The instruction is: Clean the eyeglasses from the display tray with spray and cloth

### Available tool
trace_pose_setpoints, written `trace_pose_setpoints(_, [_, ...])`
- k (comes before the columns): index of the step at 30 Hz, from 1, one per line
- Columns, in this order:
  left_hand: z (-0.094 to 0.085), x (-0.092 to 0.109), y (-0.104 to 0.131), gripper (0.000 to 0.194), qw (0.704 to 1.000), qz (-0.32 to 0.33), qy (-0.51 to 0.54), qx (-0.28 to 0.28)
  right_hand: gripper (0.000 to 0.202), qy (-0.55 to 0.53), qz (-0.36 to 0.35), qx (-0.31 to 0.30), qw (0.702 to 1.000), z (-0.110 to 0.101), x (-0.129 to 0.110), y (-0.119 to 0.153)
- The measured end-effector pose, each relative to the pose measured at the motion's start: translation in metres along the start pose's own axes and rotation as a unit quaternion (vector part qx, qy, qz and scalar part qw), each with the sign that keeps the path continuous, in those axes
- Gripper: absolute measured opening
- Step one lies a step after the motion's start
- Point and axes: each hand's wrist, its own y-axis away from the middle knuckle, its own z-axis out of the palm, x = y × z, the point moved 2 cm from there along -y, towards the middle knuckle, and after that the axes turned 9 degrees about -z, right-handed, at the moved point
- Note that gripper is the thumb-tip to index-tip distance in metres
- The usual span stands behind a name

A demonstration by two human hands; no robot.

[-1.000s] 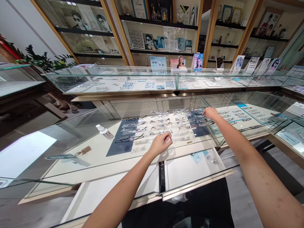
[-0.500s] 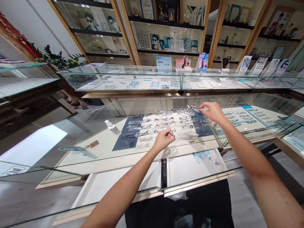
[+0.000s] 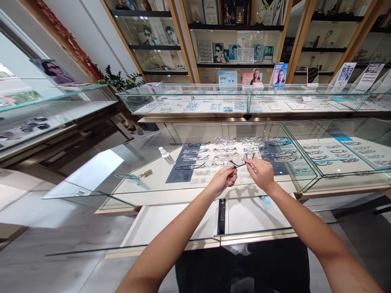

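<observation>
A pair of eyeglasses (image 3: 238, 161) with a dark, thin frame is held above the glass counter between my two hands. My left hand (image 3: 225, 180) is closed on its left end, fingers curled. From the other side, my right hand (image 3: 261, 172) pinches the frame, and part of it is hidden behind the fingers. Beyond the hands, several rows of eyeglasses (image 3: 192, 166) lie inside the glass showcase (image 3: 146, 143) on a dark blue and white display sheet (image 3: 176, 176).
A white spray bottle (image 3: 166, 156) and a brown tag (image 3: 146, 173) are left of the rows. Two white drawers (image 3: 174, 219) stand pulled out below the counter, the right one holding a blue packet (image 3: 266, 202). Another glass showcase (image 3: 186, 97) runs along the back.
My right hand has come back from the far right toward my left hand, bringing the eyeglasses. My left hand now grips them too. The view has turned to the left.
</observation>
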Motion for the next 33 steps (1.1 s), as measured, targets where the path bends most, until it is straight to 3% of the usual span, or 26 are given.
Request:
trace_pose_setpoints(7, [-0.002,0.003,-0.001,0.027,0.988,-0.103,0.076,-0.086,0.033,0.009,-0.026,-0.041,0.999,0.007,0.000,0.010])
trace_pose_setpoints(12, [-0.006,0.001,-0.001,0.023,0.981,-0.123,0.099,-0.111,0.036,0.001,-0.008,-0.078,0.997,0.011,-0.002,0.011])
trace_pose_setpoints(17, [-0.009,0.001,-0.005,0.027,0.987,-0.079,0.104,-0.090,0.035,-0.017,0.022,-0.097,0.995,0.013,-0.001,0.011])
trace_pose_setpoints(25, [-0.025,0.019,-0.010,0.046,0.994,0.030,0.102,-0.020,0.035,-0.069,0.051,-0.121,0.989,0.027,0.004,0.014])
trace_pose_setpoints(33, [-0.021,0.019,-0.009,0.049,0.997,0.068,0.043,-0.006,0.020,-0.139,0.110,-0.121,0.977,0.031,0.006,0.010])
